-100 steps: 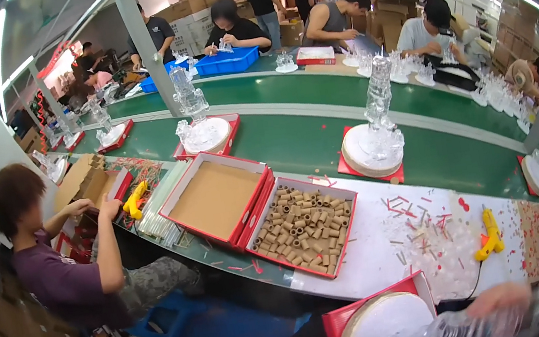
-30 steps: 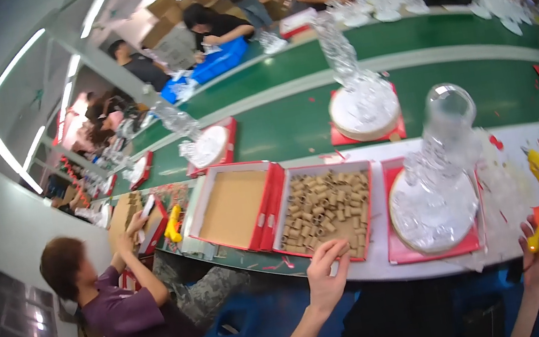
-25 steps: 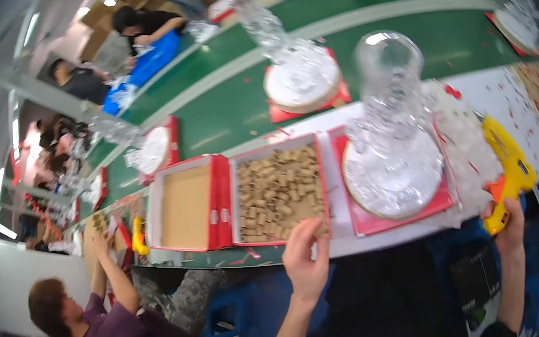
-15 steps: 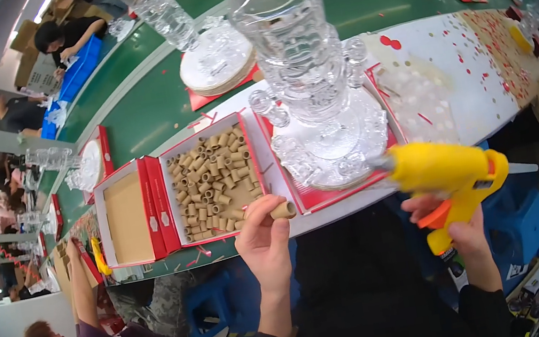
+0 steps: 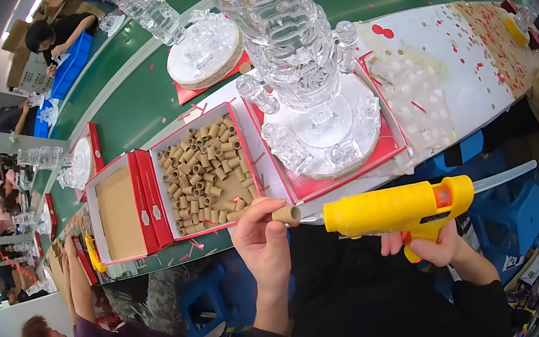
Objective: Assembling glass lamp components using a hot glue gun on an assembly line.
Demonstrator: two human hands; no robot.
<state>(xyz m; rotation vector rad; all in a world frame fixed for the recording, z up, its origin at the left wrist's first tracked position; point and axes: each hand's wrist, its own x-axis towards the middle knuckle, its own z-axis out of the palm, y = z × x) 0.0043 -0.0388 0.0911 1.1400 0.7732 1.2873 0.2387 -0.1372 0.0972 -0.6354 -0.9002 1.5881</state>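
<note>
Head view: our left hand (image 5: pixel 263 236) pinches a short brown cardboard tube (image 5: pixel 286 214) at the nozzle of the yellow plastic glue gun (image 5: pixel 399 208) gripped in our right hand (image 5: pixel 437 248). We judge gluing barely begun; the red-rimmed tray of loose tubes (image 5: pixel 203 172) stays full beside the clear stacked-glass tower (image 5: pixel 294 58).

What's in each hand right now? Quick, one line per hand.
Left hand: closed on a cardboard tube.
Right hand: closed on a yellow glue gun, nozzle at the tube.

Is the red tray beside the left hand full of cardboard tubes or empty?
Partly full: the red tray holds a loose layer of cardboard tubes; some pale base shows. The left hand holds one tube.
</note>
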